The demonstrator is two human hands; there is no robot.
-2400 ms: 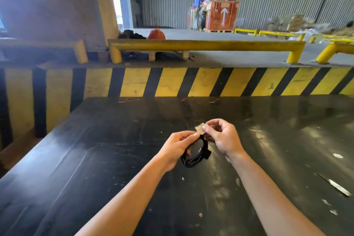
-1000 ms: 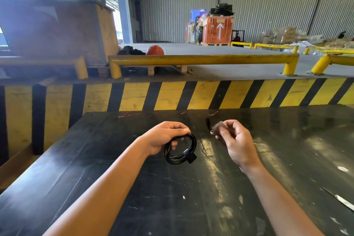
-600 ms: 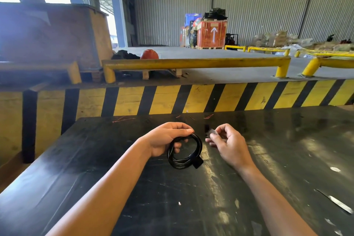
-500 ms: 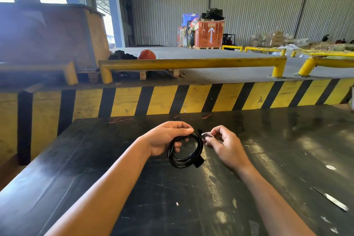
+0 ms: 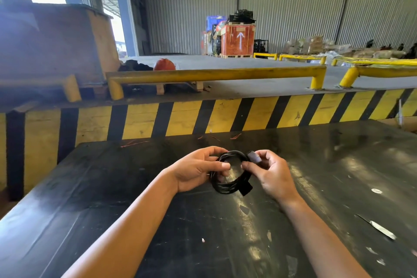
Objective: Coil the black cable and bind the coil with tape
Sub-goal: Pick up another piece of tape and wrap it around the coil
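The black cable (image 5: 225, 185) is wound into a small round coil, held a little above the black table top (image 5: 135, 198). My left hand (image 5: 196, 170) grips the coil's left side with thumb and fingers. A black strip of tape sticks out at the coil's lower right (image 5: 246, 188). My right hand (image 5: 274, 176) touches the coil's right side and pinches a short piece of tape (image 5: 253, 157) against the top of the coil.
A yellow-and-black striped barrier (image 5: 214, 117) runs along the table's far edge, with a yellow rail (image 5: 214, 74) behind it. Thin red wire scraps (image 5: 135, 143) lie near the far edge. Pale scraps and a strip (image 5: 381, 230) lie at the right.
My right hand, apart from the coil a second ago, has come left with the tape piece and now meets the coil. The view has tilted up slightly.
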